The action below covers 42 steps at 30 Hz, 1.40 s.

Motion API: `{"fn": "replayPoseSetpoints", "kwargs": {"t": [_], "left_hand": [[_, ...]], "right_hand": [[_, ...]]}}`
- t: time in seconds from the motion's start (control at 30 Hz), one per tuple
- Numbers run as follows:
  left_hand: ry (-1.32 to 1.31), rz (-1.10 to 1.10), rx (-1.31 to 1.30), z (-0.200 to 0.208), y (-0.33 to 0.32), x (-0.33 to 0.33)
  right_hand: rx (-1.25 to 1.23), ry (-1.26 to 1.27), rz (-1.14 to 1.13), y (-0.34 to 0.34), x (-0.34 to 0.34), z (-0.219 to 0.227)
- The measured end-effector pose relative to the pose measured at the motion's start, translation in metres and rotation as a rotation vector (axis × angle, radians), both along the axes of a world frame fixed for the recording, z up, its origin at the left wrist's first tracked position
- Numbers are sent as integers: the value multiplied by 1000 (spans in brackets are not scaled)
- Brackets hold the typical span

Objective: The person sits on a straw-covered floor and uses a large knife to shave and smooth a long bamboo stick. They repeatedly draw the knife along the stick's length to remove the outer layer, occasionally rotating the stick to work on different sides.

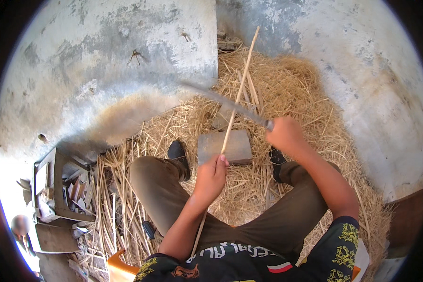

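My left hand (210, 179) is closed around a long, thin bamboo strip (243, 84). The strip slants up and away past a block on the floor, and its near end runs back under my left forearm toward my lap. In my closed right hand (287, 135) is the handle of a machete (244, 111), whose long blade points left and is smeared by motion toward its tip. The blade crosses the strip partway along its far length; whether they touch I cannot tell. Below stands the block (218, 143), worn and flat-topped, between my feet.
Pale shavings (296, 89) are heaped around the block and against the walls. Many bamboo strips (115, 202) lie to my left, beside a wooden frame (58, 188) holding scraps. An orange seat (117, 267) is under me. Another person (22, 230) is at the far left edge.
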<state>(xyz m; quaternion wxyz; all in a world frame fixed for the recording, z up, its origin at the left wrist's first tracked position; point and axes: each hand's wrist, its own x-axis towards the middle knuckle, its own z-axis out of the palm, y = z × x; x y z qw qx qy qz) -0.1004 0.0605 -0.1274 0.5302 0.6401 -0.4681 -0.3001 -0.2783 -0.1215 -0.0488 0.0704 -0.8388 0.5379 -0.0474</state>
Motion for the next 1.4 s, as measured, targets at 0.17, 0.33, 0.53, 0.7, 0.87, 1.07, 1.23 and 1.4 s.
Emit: {"fn": "replayPoseSetpoints", "kwargs": {"t": [0.17, 0.33, 0.53, 0.7, 0.87, 1.07, 1.23, 1.4], "left_hand": [[-115, 107, -45, -1, 0, 5], [-243, 128, -10, 10, 2, -1], [-288, 134, -22, 18, 2, -1], [-233, 63, -9, 19, 20, -13], [-188, -53, -48, 17, 19, -32], [-283, 53, 39, 21, 10, -18], [-368, 141, 135, 15, 7, -6], [-486, 132, 102, 12, 8, -6]], "right_hand": [[-37, 174, 284, 36, 23, -7], [-213, 91, 367, 5, 21, -22], [-260, 73, 331, -9, 21, -18], [-87, -28, -212, -54, 7, 17], [-59, -183, -473, -92, -42, 24], [-42, -32, -238, -50, -16, 14], [-15, 229, 163, 25, 26, 8], [-34, 247, 276, 17, 34, -18]]}}
